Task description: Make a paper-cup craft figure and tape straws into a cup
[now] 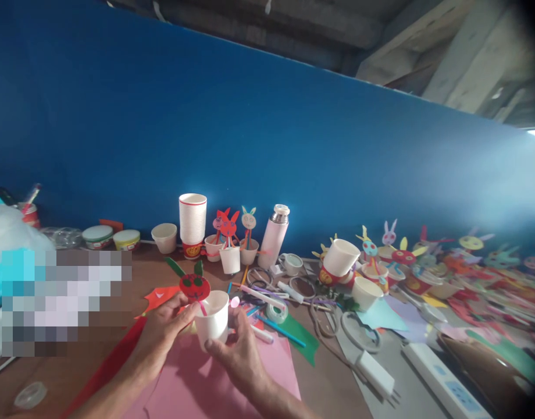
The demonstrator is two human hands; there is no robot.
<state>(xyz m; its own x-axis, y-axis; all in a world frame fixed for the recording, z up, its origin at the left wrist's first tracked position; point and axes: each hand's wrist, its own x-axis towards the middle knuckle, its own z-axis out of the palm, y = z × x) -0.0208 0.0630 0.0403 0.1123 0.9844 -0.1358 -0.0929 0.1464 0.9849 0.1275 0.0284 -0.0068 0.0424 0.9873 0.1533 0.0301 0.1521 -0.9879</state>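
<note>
A white paper cup [213,326] is held between my two hands above a pink paper sheet. A red round paper rabbit head [194,287] with green ears and eyes rises at the cup's left rim. Its pink straw [203,308] runs down into the cup. My left hand [171,320] is closed at the cup's left edge, thumb by the straw and fingers just under the rabbit head. On the right side, my right hand [239,352] grips the cup, thumb across its lower front. Its other fingers are partly hidden behind the cup.
Scissors, pens and a tape roll [277,313] clutter the area right of the cup. Behind stand stacked cups [192,224], finished rabbit cups [230,256] and a pink thermos [274,238]. A charger [375,372] and power strip [444,381] lie at right.
</note>
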